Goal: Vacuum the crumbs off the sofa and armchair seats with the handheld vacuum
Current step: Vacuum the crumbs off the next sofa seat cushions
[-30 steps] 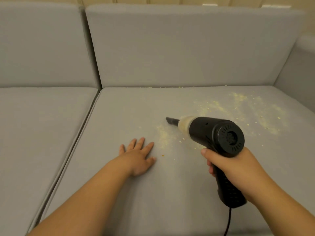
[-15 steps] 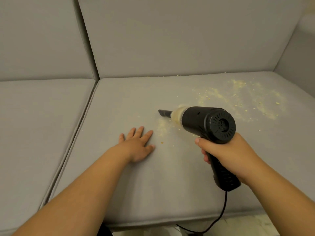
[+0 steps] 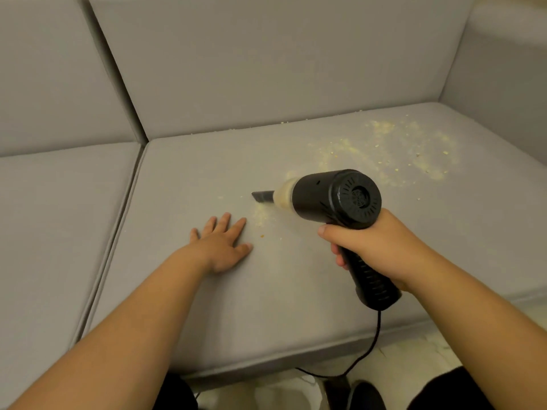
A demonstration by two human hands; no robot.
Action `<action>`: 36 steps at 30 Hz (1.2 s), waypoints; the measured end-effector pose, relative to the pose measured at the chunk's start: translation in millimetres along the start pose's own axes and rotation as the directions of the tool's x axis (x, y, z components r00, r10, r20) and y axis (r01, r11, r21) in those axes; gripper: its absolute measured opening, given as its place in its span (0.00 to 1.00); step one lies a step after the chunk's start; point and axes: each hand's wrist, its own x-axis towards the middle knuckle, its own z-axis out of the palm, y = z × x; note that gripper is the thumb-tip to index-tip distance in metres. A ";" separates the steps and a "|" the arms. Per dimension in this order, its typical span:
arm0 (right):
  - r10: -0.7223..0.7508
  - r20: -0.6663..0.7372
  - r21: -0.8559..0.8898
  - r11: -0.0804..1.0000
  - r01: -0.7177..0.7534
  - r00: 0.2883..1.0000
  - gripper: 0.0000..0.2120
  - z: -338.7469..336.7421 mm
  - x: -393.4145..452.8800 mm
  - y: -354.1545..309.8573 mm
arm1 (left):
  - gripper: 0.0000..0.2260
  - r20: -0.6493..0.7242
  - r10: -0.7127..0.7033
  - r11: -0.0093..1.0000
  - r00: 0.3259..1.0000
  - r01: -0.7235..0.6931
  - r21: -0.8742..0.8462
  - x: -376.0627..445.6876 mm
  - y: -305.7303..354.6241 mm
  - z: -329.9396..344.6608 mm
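Across the grey fabric sofa (image 3: 207,306), two flat seat cushions lie side by side with two matching back cushions standing behind them, and a padded arm closes off the far right corner. Pale tiled floor (image 3: 414,359) shows below the front edge of the sofa. Yellowish crumbs (image 3: 384,149) lie in two patches on the right-hand seat: one broad scatter toward the back right, one small patch beside the nozzle, with a thin line of specks along the seam under the back cushion. One black handheld vacuum with a cream dust cup and narrow dark nozzle (image 3: 328,196) hovers over the right-hand seat, nozzle pointing left at the small patch. Its black cord (image 3: 374,341) hangs to the floor. The right hand (image 3: 381,247) grips the vacuum's handle. The left hand (image 3: 222,244) rests flat on the seat, fingers spread, just left of the small patch.
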 end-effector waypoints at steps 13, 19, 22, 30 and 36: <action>-0.018 -0.062 -0.009 1.000 0.018 0.998 0.14 27.3 -10.1 5.3 | 0.32 0.038 -0.005 0.999 0.999 0.006 -0.038 -42.2 13.4 6.1; -0.025 -0.032 0.090 0.996 0.028 0.999 0.15 54.7 -4.0 1.5 | 0.33 0.048 0.003 1.000 0.999 -0.003 0.003 -54.8 15.3 7.7; -0.015 0.008 0.171 0.985 0.013 1.000 0.12 69.5 4.3 -6.7 | 0.32 0.039 -0.019 1.000 0.999 0.020 -0.021 -60.5 5.3 4.3; -0.012 0.024 0.104 0.995 0.009 1.000 0.15 70.2 -1.1 -9.5 | 0.34 0.066 -0.062 0.998 0.996 0.064 -0.021 -69.2 -31.0 14.1; -0.038 -0.183 -0.044 0.999 0.030 0.982 0.13 33.0 -27.3 8.7 | 0.34 0.048 0.032 0.999 0.998 -0.032 0.003 -61.1 1.9 11.3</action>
